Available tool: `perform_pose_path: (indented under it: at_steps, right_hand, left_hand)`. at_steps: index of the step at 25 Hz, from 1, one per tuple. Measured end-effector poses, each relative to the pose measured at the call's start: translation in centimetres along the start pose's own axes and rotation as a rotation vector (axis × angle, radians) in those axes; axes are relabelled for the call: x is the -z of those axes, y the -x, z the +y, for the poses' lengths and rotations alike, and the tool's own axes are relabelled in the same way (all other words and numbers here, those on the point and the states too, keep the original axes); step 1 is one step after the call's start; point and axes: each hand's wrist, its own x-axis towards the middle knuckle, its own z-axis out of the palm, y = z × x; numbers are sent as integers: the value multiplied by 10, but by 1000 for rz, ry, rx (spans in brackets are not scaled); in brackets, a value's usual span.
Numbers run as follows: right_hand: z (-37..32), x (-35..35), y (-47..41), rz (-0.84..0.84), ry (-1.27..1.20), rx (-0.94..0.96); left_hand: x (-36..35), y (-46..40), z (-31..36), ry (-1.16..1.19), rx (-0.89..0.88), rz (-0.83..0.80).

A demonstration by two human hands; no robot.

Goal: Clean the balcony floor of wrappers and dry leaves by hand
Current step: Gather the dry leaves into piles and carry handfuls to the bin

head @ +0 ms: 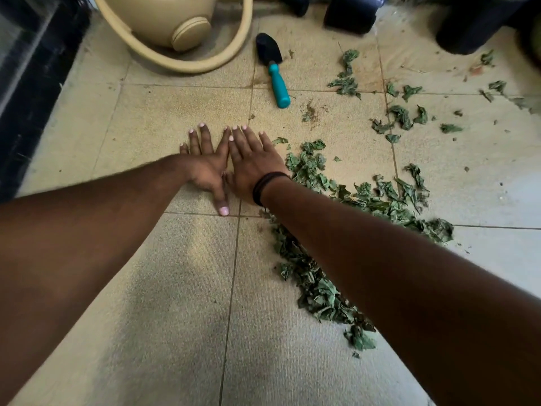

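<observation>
Both hands flat on the tile floor (pixel 164 282), fingers straight and spread, holding nothing. My left hand (pixel 205 165) is at frame centre, thumb pointing down toward me along the grout line. My right hand (pixel 251 162) lies just beside it on the right, index finger overlapping the left index finger at the tips. Black bands (pixel 265 186) on my right wrist.

Dry leaves: main pile (pixel 360 200) sits right of my right hand, touching its outer edge, and runs as a band down toward lower right, partly hidden under my right forearm. More of it shows below the forearm (pixel 319 291), lower centre-right. Loose scattered leaves (pixel 404 115) further out, upper right of frame, well apart from the hands. Small crumbs of dirt (pixel 308 112) above the right hand.

No wrappers that I can make out.

Garden trowel (pixel 275 71) lies on the floor at upper centre, black blade away from me, teal handle toward me. Beige watering can (pixel 175 22) at top, left of the trowel. Dark pots (pixel 468 24) along the top right edge. Dark glass door frame (pixel 29 92) along the left edge.
</observation>
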Motion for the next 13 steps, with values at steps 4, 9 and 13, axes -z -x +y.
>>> perform_pose_path:
  at_steps: [4,9,13]
  right_hand:
    - [28,14,-42,-55,-17,-116]
    - [55,5,23,-106,-120,-160]
    - [93,9,85,-132,-104,-213]
  left_hand:
    - [3,2,2,-11,19,-14]
    - [0,-1,0,-28,22,10]
    - [2,3,16,-22,104,20]
